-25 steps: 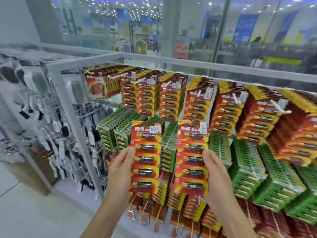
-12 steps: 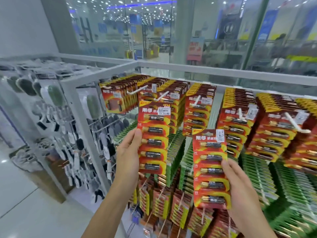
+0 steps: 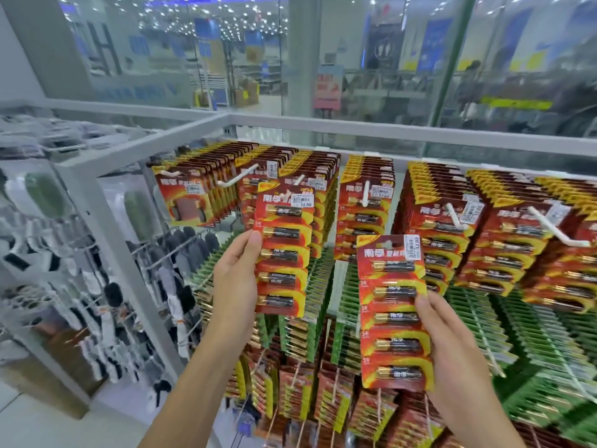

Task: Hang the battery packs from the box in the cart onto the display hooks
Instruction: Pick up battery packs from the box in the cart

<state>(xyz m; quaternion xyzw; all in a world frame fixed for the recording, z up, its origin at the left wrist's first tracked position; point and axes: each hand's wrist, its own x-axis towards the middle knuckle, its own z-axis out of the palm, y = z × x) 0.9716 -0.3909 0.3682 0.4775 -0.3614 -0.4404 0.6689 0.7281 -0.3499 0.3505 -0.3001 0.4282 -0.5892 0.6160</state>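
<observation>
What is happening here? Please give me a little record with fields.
Place: shop display rack with white hooks
Left hand: grips a red battery pack, raised to the top row
Right hand: grips a second battery pack, held lower
Top row: hanging red packs
Row below: green packs
Cart and box: not in view

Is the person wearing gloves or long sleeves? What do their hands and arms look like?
No gloves. The left hand and right hand are bare, with no rings or watch that I can see. The left arm and right arm are bare too; no sleeves show in the picture.
</observation>
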